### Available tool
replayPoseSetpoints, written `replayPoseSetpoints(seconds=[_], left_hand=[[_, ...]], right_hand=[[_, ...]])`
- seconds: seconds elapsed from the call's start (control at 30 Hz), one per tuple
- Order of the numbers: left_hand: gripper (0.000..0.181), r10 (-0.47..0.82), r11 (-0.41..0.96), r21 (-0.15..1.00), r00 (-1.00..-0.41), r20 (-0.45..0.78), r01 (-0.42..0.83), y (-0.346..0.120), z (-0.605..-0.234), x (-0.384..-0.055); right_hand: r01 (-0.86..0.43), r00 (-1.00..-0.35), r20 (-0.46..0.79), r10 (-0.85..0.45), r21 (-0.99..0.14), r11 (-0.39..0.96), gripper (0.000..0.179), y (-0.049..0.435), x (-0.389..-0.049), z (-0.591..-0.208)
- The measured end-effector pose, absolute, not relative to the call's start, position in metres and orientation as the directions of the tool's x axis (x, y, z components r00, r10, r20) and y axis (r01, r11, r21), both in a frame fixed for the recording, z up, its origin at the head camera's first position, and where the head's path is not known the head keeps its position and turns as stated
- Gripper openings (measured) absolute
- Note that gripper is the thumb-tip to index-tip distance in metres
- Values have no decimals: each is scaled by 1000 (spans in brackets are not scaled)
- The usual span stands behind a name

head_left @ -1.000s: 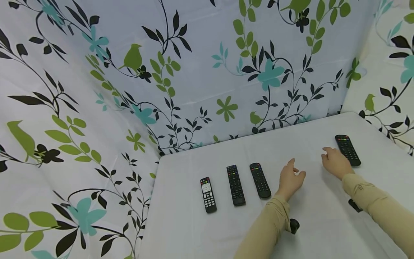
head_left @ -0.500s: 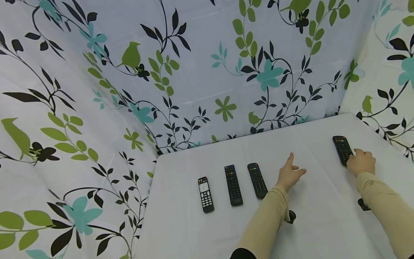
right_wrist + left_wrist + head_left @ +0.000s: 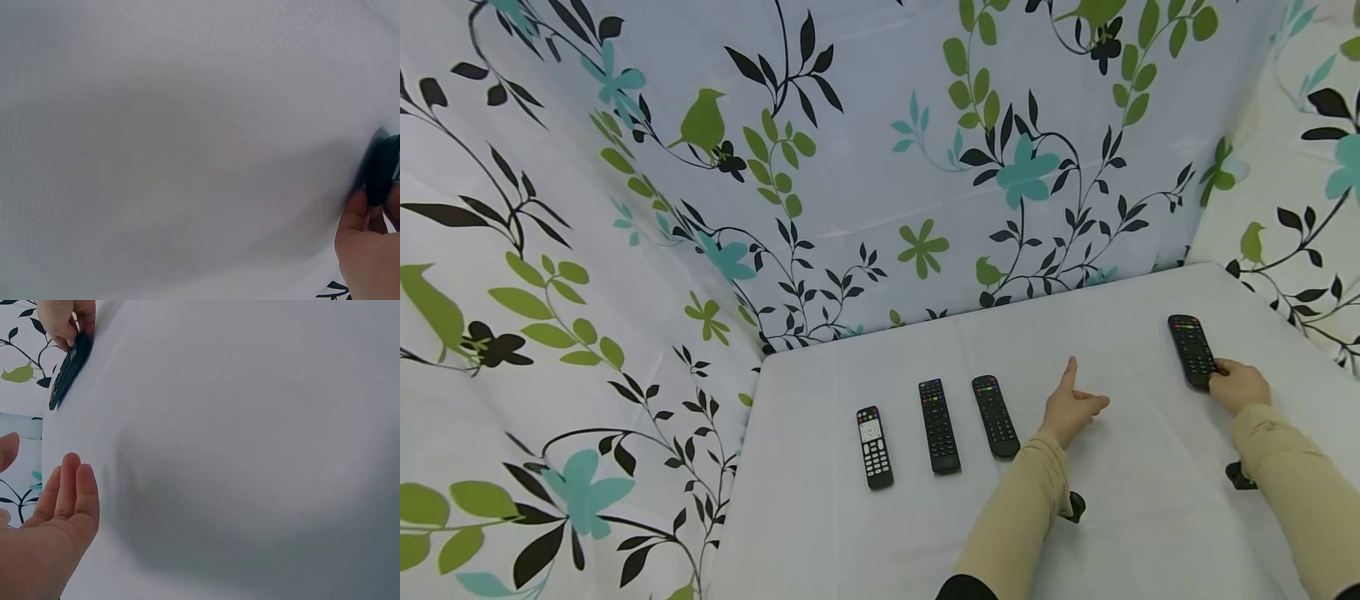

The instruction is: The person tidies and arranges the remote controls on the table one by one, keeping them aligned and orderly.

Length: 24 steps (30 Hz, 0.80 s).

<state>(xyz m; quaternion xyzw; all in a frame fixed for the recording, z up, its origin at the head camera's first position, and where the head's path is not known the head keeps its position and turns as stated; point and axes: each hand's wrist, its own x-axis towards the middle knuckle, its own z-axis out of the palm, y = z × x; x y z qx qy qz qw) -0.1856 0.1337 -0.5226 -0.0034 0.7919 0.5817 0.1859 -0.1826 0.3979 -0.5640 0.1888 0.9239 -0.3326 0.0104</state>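
Note:
My right hand (image 3: 1242,387) pinches the near end of a black remote control (image 3: 1191,350) at the right of the table. In the right wrist view its fingers (image 3: 355,215) and thumb close around the end of that dark remote (image 3: 381,169). In the left wrist view the same remote (image 3: 70,370) slants down from the other hand's fingertips. My left hand (image 3: 1070,410) is held over the middle of the table, fingers extended and holding nothing; the left wrist view shows its fingers (image 3: 67,487) straight. Closest to it lies another black remote (image 3: 996,417), beside the left forearm.
Further left lie a long black remote (image 3: 939,426) and a smaller remote (image 3: 875,447) with white buttons, roughly in a row. The white table (image 3: 820,533) meets a leaf-and-bird patterned cloth (image 3: 850,167) at its back and sides.
My right hand has moved right, round to the near end of the rightmost remote, and taken hold of it. The left hand has stayed nearly in place, its fingers spreading slightly.

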Motion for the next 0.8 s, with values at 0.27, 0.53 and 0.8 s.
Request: replayPoseSetpoints(seconds=[0.27, 0.53, 0.8], left_hand=[[72, 185, 259, 923, -923, -338, -286, 130, -538, -182], [71, 121, 224, 930, -939, -323, -291, 126, -548, -181], [67, 104, 278, 927, -952, -288, -250, 122, -549, -177]], right_hand=[[265, -963, -146, 225, -653, 710, 50, 376, -188, -566], [154, -987, -67, 146, -666, 730, 46, 343, -192, -565], [109, -994, -58, 96, -718, 688, 45, 310, -190, -568]])
